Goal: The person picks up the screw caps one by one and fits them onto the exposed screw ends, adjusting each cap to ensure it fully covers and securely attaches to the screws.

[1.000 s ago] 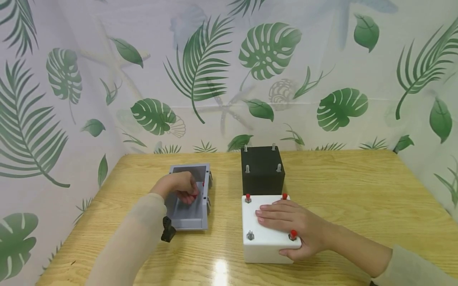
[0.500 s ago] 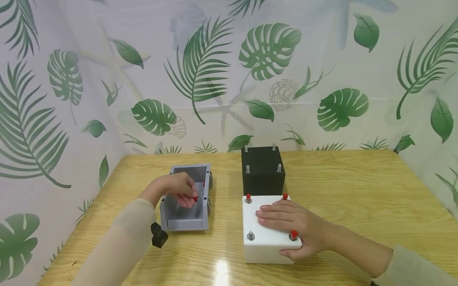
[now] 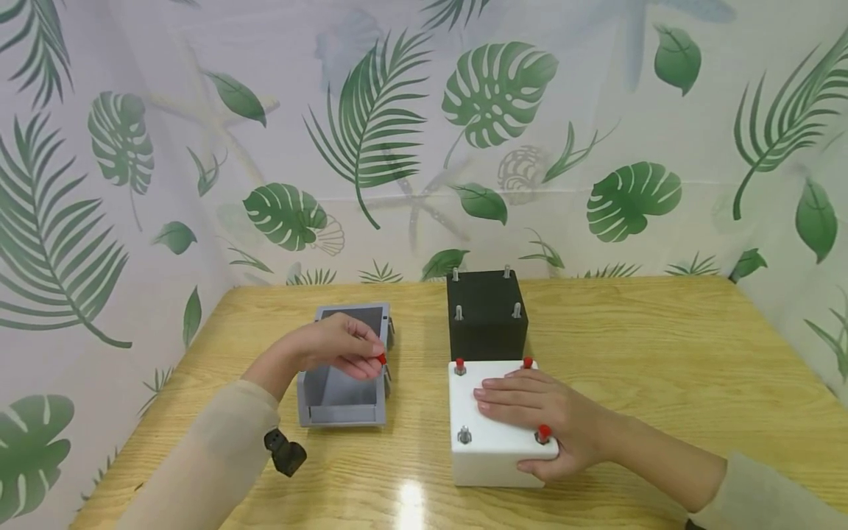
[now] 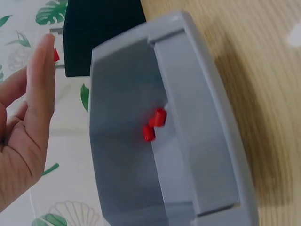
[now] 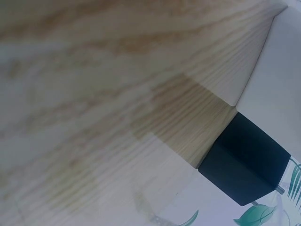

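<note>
My left hand [image 3: 341, 347] pinches a small red cap [image 3: 381, 358] between thumb and fingertips, above the right side of the grey bin [image 3: 342, 416]. More red caps [image 4: 160, 117] lie inside that bin in the left wrist view. My right hand [image 3: 539, 408] rests on the white block [image 3: 493, 470], straight fingers across its top and thumb against its front face. Bolts stand at the block's corners. Red caps cover the back left, back right and front right bolts; the front left bolt [image 3: 464, 435] shows bare metal. The right wrist view does not show the right hand.
Directly behind the white block stands a black block [image 3: 486, 316] with bare metal bolts on top. Both blocks and the bin stand on a wooden table [image 3: 662, 353]. A leaf-patterned cloth [image 3: 397, 147] hangs behind and at the sides.
My left hand has risen out of the grey bin and moved right, carrying the red cap to the bin's right edge. The right hand and both blocks have stayed put.
</note>
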`<state>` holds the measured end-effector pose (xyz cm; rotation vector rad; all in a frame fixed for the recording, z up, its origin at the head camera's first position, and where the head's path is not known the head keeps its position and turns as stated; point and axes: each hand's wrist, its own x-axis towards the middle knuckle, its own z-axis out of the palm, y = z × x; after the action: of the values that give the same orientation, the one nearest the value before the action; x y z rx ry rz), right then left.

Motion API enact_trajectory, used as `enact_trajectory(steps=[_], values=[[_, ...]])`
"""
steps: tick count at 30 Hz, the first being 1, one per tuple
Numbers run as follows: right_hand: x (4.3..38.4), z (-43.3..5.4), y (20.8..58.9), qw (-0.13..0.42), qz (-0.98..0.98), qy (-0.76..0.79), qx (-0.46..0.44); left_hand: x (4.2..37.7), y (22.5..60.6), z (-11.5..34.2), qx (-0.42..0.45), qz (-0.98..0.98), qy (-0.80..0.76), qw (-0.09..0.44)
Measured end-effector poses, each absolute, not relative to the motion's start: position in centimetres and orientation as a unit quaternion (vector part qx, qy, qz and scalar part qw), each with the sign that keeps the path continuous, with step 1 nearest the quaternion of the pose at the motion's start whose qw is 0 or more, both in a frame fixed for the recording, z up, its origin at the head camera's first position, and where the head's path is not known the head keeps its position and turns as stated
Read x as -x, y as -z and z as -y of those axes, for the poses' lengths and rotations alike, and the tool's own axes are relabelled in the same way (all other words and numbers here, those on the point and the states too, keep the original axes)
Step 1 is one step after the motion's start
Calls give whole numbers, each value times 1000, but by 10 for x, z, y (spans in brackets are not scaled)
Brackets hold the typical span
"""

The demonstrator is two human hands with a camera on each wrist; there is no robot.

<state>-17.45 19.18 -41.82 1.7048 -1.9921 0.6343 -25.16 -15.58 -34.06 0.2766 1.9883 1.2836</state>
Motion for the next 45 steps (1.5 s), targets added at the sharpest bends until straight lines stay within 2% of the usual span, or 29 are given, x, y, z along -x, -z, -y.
enact_trajectory(steps=[17,30,45], values=[[175,-193,418,212,726,-230,-613,207,344,119,-35,-681,-627,377],[175,-192,418,216,725,-228,-613,173,342,92,-39,-658,-638,398],[174,-192,417,216,723,-232,-614,162,341,78,-78,-649,-626,425]])
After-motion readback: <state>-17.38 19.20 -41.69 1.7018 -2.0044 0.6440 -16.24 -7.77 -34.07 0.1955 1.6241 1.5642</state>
